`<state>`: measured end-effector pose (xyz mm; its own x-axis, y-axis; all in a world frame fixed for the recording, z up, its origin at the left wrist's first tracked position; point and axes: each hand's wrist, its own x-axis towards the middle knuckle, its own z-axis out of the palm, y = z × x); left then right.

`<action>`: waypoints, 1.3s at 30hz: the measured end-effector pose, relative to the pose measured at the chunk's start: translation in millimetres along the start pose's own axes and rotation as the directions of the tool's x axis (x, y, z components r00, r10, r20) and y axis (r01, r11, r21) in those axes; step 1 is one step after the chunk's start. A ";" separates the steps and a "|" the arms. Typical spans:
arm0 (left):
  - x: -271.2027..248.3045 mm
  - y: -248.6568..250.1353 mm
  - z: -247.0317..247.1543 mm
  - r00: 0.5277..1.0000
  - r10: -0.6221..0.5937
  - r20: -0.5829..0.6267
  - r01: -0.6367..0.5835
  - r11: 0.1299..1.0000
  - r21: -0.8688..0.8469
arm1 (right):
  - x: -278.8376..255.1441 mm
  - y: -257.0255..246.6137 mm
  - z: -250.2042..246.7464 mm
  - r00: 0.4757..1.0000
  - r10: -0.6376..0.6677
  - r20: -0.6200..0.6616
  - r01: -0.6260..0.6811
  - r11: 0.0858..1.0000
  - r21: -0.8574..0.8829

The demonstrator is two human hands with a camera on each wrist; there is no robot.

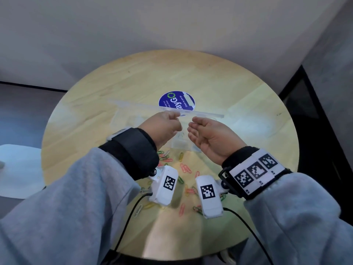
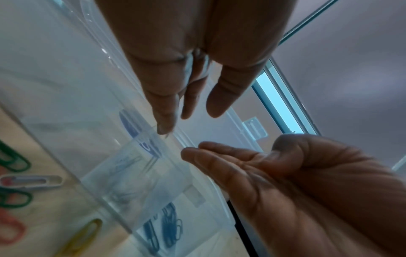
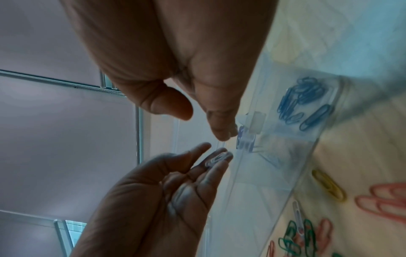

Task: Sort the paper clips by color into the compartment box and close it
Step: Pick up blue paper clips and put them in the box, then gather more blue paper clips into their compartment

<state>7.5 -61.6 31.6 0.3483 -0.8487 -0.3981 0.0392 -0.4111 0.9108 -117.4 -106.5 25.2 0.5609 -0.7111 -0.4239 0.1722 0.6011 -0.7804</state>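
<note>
The left hand point(image 1: 162, 127) cups a few white clips point(image 3: 217, 159) above the open box point(image 2: 131, 182), fingers curled so none slip. The right hand point(image 1: 208, 136) hangs slack and empty beside it, likely to pick them off singly. Blue clips point(image 3: 303, 99) sit in one compartment; mixed clips point(image 1: 185, 168) litter the surface point(image 1: 133, 77).

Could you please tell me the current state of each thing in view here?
Compartment box: open, lid raised.
Blue paper clips: sorted, in one compartment.
White paper clips: cupped in the left hand.
Right hand: open, empty.
Loose paper clips: unsorted on the table.
</note>
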 end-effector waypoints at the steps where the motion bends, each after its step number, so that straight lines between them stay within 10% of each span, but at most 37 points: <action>1: -0.1 -0.1 0.9 1.000 0.011 0.002 -0.011 1.000 0.007 | -0.3 0.3 -1.9 1.000 -0.002 0.006 0.002 1.000 -0.022; 9: -11.4 -4.4 -5.0 0.996 0.032 0.077 -0.025 0.995 -0.093 | -13.0 -11.9 -25.9 0.996 -0.059 0.060 0.080 0.887 -0.455; 13: -25.3 -10.1 -10.9 0.996 0.059 0.059 -0.067 0.988 0.140 | -21.8 -16.5 -35.6 0.993 -0.048 0.105 0.104 0.763 -0.638; 19: -41.6 -25.6 -4.0 0.983 -0.001 0.181 -0.148 0.577 0.803 | -31.5 -8.7 -49.9 0.991 0.073 0.114 0.091 0.267 -0.959; 25: -31.6 -36.4 12.9 0.970 -0.007 0.243 -0.237 0.195 0.952 | -31.6 14.1 -47.4 0.986 0.154 0.069 0.078 -0.053 -0.996; 39: -8.8 -47.3 23.4 0.932 -0.039 0.360 -0.358 0.056 0.932 | -26.8 27.1 -49.2 0.972 0.183 0.150 0.200 -0.292 -0.935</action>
<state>-19.3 -42.4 -10.5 -0.0143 -0.8948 -0.4462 -0.9954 -0.0296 0.0913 -167.7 -89.1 -7.2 0.6981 -0.5264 -0.4853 -0.6959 -0.6585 -0.2867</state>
